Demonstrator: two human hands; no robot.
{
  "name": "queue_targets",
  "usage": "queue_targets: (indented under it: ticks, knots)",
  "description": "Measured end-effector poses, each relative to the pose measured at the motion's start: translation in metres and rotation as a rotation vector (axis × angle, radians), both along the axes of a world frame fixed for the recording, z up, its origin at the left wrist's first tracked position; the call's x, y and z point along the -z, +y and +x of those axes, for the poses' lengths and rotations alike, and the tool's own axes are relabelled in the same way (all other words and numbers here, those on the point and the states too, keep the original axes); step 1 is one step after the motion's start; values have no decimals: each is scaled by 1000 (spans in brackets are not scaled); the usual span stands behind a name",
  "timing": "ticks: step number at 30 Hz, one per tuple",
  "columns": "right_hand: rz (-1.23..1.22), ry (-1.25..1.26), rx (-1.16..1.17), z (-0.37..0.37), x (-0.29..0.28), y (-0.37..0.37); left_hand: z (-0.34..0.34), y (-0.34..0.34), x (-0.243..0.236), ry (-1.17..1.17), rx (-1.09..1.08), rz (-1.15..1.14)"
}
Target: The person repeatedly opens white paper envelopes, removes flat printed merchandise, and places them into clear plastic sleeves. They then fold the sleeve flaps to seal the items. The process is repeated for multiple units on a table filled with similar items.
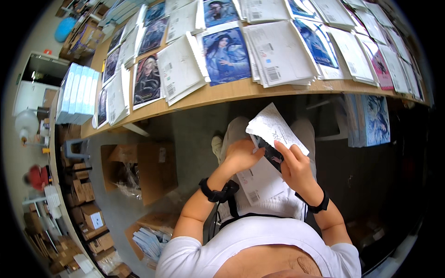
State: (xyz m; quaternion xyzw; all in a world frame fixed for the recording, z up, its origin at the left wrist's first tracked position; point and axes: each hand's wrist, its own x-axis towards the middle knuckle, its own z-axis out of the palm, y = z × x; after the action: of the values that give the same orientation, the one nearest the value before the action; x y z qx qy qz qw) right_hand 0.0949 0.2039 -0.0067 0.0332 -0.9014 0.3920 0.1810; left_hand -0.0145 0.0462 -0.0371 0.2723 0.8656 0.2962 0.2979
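Sheet (278,127), inscribed, before table (208,94); left hand (243,156): fingers pinching dark card (272,156) beneath; right hand (297,169): pinching both; barcoded envelope (260,180) farther from table.

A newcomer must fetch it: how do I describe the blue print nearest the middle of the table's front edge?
Find the long wooden table; follow its near edge to about the middle. There, between white packets, lies the blue print of a long-haired figure. It is less covered than the blue neighbour to its right.

Hands (297,167) holding paper (276,127), dark print (270,153); table (222,92)
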Motion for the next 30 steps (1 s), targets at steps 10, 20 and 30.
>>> queue_targets:
  ticks: [10,20,30]
  knots:
    - [-187,-20,-13,-13,-3,2,1,-16,4,-24,-29,181]
    - [-304,-83,27,-26,-16,18,-2,-16,-3,-107,-2,313]
    - [-388,-136,43,-27,-15,16,0,-17,8,-159,-28,304]
